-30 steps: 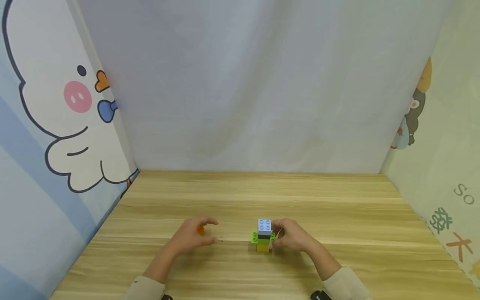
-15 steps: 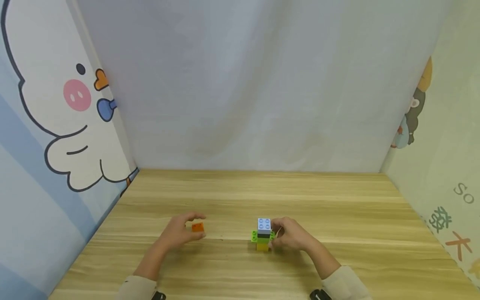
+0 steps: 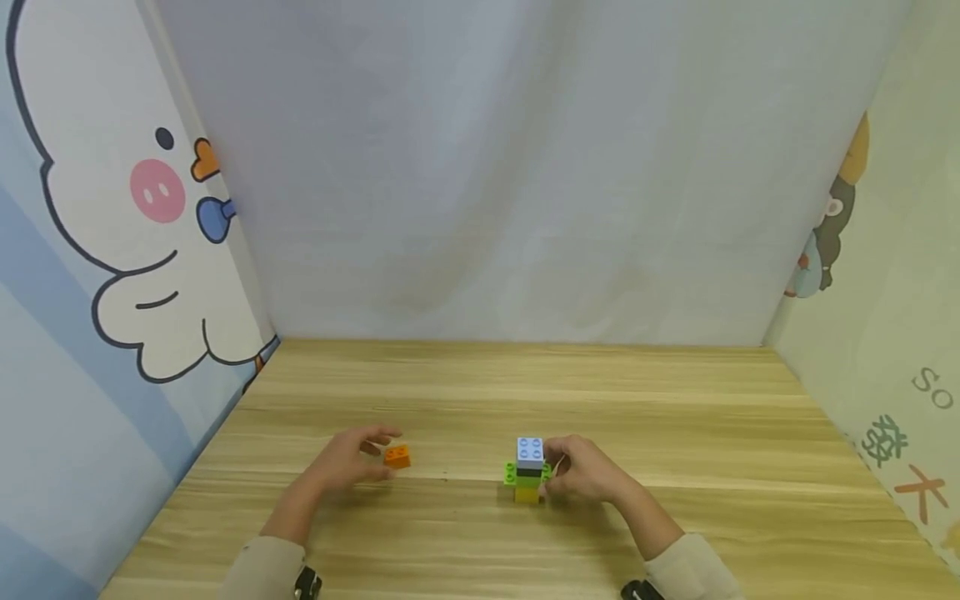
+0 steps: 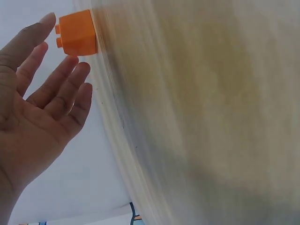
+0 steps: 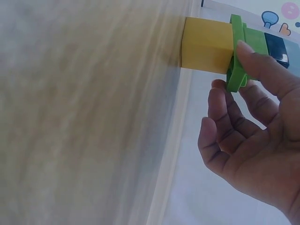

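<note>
Where our right hand (image 3: 581, 473) meets the brick stack (image 3: 527, 472), thumb and curled fingers (image 5: 255, 63) pinch its green layer; the wrist view cuts off the blue top. Our left hand (image 3: 347, 461) lies with fingers relaxed and spread, just beside the orange brick (image 3: 397, 456), apparently not touching. Both stand mid-table (image 3: 480, 392), well apart; forearms run out of frame.

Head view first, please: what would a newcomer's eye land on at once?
Probably the small brick tower near the middle of the wooden table: pale blue on top, then black, green and yellow, with the right hand against its side. To its left a lone orange brick lies by the open left hand. A cartoon duck fills the left wall.
</note>
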`<state>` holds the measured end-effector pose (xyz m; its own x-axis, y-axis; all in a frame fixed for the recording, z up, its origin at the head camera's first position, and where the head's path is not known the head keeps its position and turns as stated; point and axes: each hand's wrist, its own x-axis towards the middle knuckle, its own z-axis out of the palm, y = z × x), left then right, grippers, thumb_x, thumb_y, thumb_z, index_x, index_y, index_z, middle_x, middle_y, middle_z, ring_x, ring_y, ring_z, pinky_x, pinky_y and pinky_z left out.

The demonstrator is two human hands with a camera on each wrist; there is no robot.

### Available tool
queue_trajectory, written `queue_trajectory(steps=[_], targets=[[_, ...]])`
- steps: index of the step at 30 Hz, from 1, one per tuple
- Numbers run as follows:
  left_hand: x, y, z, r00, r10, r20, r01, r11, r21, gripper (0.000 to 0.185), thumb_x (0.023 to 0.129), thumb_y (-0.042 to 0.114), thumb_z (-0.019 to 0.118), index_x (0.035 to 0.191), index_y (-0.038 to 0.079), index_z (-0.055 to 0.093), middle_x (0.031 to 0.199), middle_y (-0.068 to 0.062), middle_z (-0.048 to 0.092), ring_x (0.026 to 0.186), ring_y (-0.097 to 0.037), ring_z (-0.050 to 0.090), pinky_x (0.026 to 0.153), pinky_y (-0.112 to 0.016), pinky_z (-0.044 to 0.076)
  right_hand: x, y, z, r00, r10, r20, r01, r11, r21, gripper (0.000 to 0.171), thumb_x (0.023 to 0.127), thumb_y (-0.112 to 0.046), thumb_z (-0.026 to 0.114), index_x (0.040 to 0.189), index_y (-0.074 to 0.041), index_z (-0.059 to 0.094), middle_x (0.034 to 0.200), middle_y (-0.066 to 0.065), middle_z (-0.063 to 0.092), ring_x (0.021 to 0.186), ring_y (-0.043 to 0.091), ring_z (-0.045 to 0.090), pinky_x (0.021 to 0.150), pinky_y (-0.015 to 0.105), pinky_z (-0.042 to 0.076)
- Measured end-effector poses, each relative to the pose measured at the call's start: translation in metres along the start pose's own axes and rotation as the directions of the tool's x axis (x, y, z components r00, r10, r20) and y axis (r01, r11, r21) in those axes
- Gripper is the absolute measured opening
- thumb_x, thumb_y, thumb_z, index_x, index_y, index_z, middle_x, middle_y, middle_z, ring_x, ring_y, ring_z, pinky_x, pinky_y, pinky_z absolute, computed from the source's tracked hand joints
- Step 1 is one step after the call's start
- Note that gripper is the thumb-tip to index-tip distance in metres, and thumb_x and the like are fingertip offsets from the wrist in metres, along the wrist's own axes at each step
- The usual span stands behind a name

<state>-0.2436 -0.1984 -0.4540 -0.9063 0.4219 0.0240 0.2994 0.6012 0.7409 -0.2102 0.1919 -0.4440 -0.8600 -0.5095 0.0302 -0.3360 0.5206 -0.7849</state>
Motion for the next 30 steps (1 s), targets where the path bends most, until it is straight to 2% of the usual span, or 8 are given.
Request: queue_trajectory(steps=[4,8,14,16,24,30], targets=[[0.004,-0.001,-0.003,0.999,-0.001,0.045,0.002,0.999,-0.033,0.055,0.081,-0.001,0.083,0.132,-0.004,0.063,0.115,-0.023,0.069,0.100,-0.034,0.067,0.086,-0.049,0.058,0.000,0.000,0.000,1.000,0.004,-0.005,-0.004,1.000,-0.004,0.022,0.079,-0.001,0.083,0.091,-0.001,0.065,0.088,0.002,0.065,0.076,0.012,0.061,0.069,0.025,0.053],[0.008,0.000,-0.005,0.996,0.026,0.090,-0.023,0.999,-0.040,0.054,0.078,-0.009,0.078,0.130,-0.007,0.063,0.104,-0.016,0.068,0.092,-0.026,0.066,0.079,-0.041,0.059,-0.001,0.000,0.001,1.000,0.007,-0.004,-0.007,1.000,0.008,0.022,0.078,-0.001,0.083,0.092,0.000,0.066,0.087,0.002,0.066,0.076,0.013,0.061,0.068,0.025,0.053],[0.012,0.000,-0.005,0.983,0.102,0.153,-0.099,0.995,-0.027,0.048,0.075,-0.015,0.075,0.122,-0.011,0.068,0.093,-0.014,0.068,0.083,-0.022,0.066,0.073,-0.035,0.059,-0.002,0.001,0.001,1.000,0.017,-0.001,-0.017,1.000,0.006,0.023,0.079,-0.003,0.084,0.092,-0.002,0.066,0.089,0.002,0.065,0.077,0.013,0.061,0.069,0.026,0.053],[0.013,0.000,-0.004,0.981,0.100,0.164,-0.099,0.995,-0.016,0.045,0.075,-0.015,0.076,0.119,-0.010,0.070,0.092,-0.014,0.069,0.082,-0.022,0.067,0.073,-0.037,0.059,-0.002,0.001,0.001,1.000,0.020,0.001,-0.020,1.000,0.008,0.023,0.078,-0.003,0.085,0.091,-0.003,0.065,0.089,0.002,0.065,0.077,0.014,0.060,0.069,0.026,0.053],[0.014,0.000,-0.004,0.988,0.080,0.133,-0.082,0.997,0.013,0.039,0.074,-0.009,0.082,0.111,-0.007,0.072,0.091,-0.013,0.068,0.084,-0.022,0.064,0.074,-0.039,0.057,-0.002,0.001,0.000,1.000,0.018,0.002,-0.018,1.000,0.014,0.021,0.079,-0.003,0.083,0.090,-0.003,0.065,0.089,0.002,0.065,0.078,0.015,0.062,0.069,0.026,0.054],[0.013,-0.002,-0.006,0.997,0.012,0.073,-0.013,1.000,0.015,0.036,0.075,0.003,0.089,0.108,0.002,0.073,0.099,-0.010,0.068,0.091,-0.024,0.063,0.080,-0.042,0.055,-0.002,-0.001,0.000,1.000,0.022,-0.002,-0.022,1.000,0.005,0.021,0.079,-0.004,0.083,0.090,-0.003,0.066,0.089,0.001,0.066,0.079,0.015,0.061,0.070,0.026,0.053]])
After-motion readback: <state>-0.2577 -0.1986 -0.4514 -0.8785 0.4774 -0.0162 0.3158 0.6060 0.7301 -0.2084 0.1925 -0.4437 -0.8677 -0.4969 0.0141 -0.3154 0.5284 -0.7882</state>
